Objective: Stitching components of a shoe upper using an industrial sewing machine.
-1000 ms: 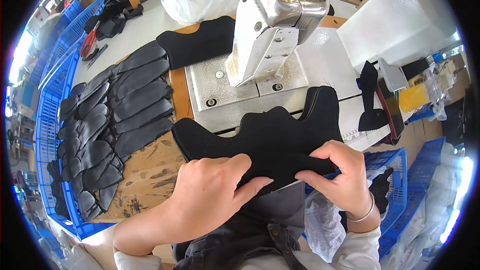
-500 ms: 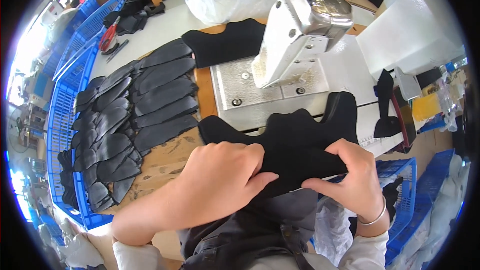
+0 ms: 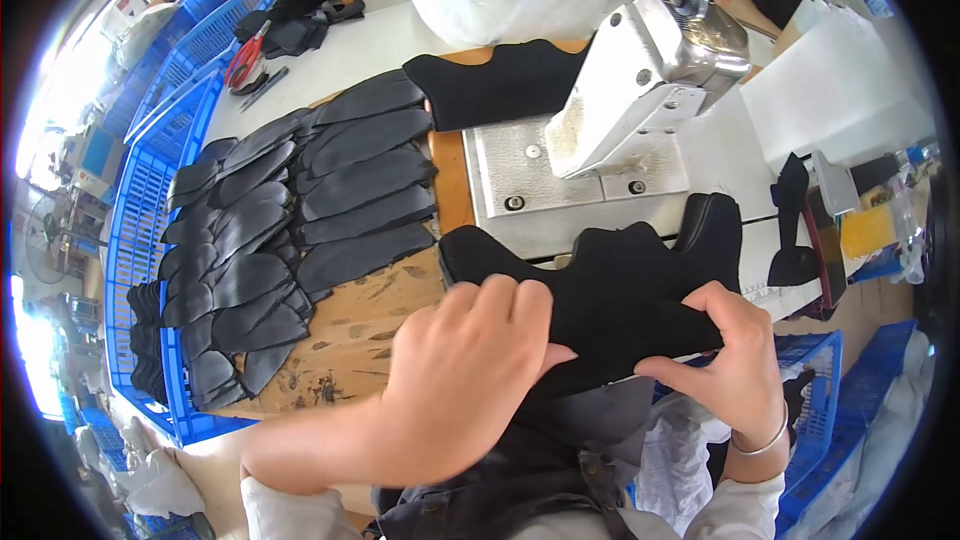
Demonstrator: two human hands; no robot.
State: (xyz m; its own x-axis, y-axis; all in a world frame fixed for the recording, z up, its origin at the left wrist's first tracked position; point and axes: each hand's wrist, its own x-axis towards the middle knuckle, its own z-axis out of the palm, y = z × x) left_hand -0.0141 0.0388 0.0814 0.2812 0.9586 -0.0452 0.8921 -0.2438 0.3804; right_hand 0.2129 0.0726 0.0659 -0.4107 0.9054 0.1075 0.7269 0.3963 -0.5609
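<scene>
A black fabric panel (image 3: 620,290) with a wavy far edge and raised ends lies across the near side of the sewing machine (image 3: 625,85). My right hand (image 3: 735,345) pinches its near right edge, thumb on the near side and fingers bent over the top. My left hand (image 3: 475,365) is closed in a loose fist at the panel's left part, thumb pointing right along the cloth. Its fingertips are hidden beneath the knuckles. Beyond, a similar black panel (image 3: 500,85) rests left of the machine's post.
Overlapping dark leather-like pieces (image 3: 365,200) lie in rows over brown board (image 3: 370,320) at left. Blue crates (image 3: 140,240) line that side. Red-handled scissors (image 3: 245,62) sit at the far left. A clear plastic bag (image 3: 560,0) stands behind, and a dark strip (image 3: 792,220) lies right.
The whole view has shifted, so the table and machine appear farther right. Both hands stay at the panel, and my left hand looks slightly blurred.
</scene>
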